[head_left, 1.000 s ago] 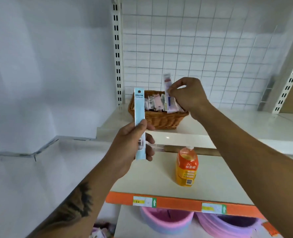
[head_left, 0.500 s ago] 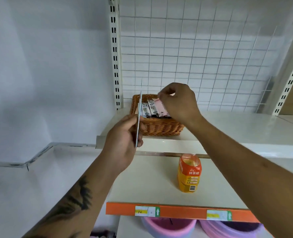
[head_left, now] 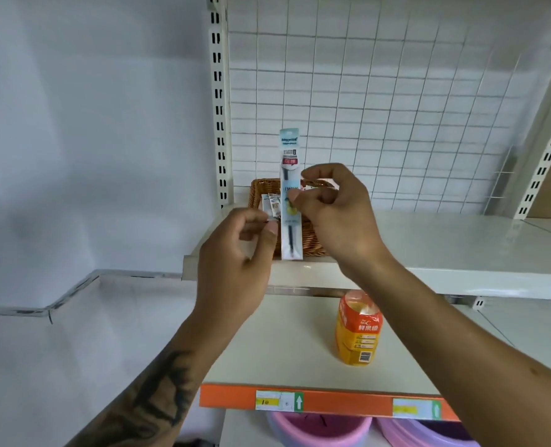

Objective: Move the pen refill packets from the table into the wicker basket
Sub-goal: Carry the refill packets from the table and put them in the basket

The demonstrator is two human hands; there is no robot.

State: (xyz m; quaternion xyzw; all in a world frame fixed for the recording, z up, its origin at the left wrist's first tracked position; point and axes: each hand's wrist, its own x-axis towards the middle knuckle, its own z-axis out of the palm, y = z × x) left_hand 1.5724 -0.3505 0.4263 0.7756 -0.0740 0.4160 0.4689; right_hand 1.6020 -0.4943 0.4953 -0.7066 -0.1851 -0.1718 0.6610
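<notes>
Since half a second ago, the right hand (head_left: pixel 338 211) has left the packets in the wicker basket (head_left: pixel 312 243) and come to the pen refill packet (head_left: pixel 289 195), which now faces the camera flat instead of edge-on. Right thumb and fingers pinch the packet near its middle, holding it upright at frame centre, in front of the basket on the upper shelf (head_left: pixel 461 246). The left hand (head_left: pixel 235 266) sits just left of the packet's lower half, fingers loosely curled, thumb tip at the packet's edge; whether it grips cannot be told. More packets (head_left: pixel 272 204) lie inside the basket. An orange drink bottle (head_left: pixel 358 333) stands on the lower shelf (head_left: pixel 283 350), right of centre.
</notes>
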